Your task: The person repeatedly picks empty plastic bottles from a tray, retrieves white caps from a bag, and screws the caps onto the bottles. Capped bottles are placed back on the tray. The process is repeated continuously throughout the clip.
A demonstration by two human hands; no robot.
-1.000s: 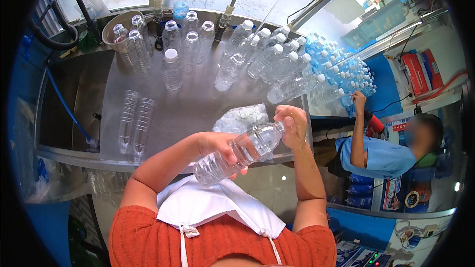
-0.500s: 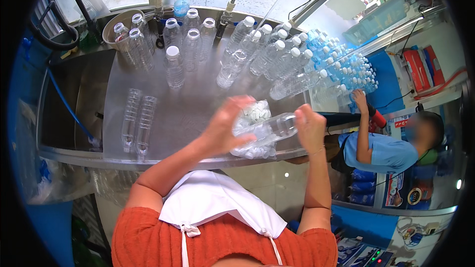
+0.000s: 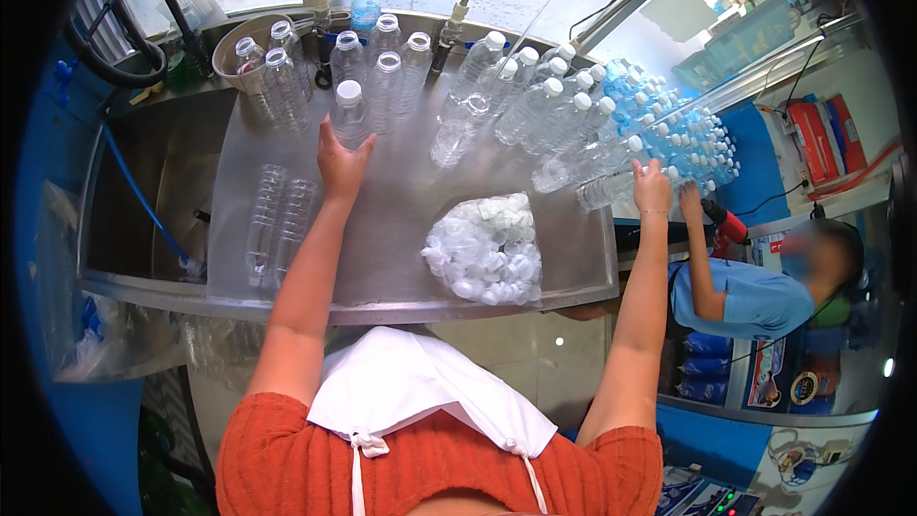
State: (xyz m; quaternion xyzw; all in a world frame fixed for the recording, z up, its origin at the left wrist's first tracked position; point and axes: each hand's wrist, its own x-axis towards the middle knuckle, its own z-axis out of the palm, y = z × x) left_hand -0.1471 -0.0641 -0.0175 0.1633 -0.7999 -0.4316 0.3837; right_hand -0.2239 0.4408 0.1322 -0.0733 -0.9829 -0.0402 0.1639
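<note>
My left hand (image 3: 345,162) is closed round the lower part of a clear plastic bottle (image 3: 350,117) with a white cap, upright on the steel counter. At the counter's right end, my right hand (image 3: 653,189) is closed at the top end of another clear bottle (image 3: 606,191); the fingers hide its cap. A bag of white caps (image 3: 485,250) sits between my arms near the front edge. Uncapped clear bottles (image 3: 384,91) stand just behind my left hand. White-capped clear bottles (image 3: 544,113) are grouped to the left of my right hand.
Two clear bottles (image 3: 279,220) lie beside my left forearm. A steel sink (image 3: 143,201) with a blue hose is at the left. A bucket (image 3: 229,53) stands behind several bottles. Many blue-tinted bottles (image 3: 683,134) fill the far right, where a co-worker in a blue shirt (image 3: 755,296) reaches in.
My hands have parted from over the cap bag. The left has reached forward-left to a capped bottle; the right has moved right, carrying its bottle to the counter's right end.
</note>
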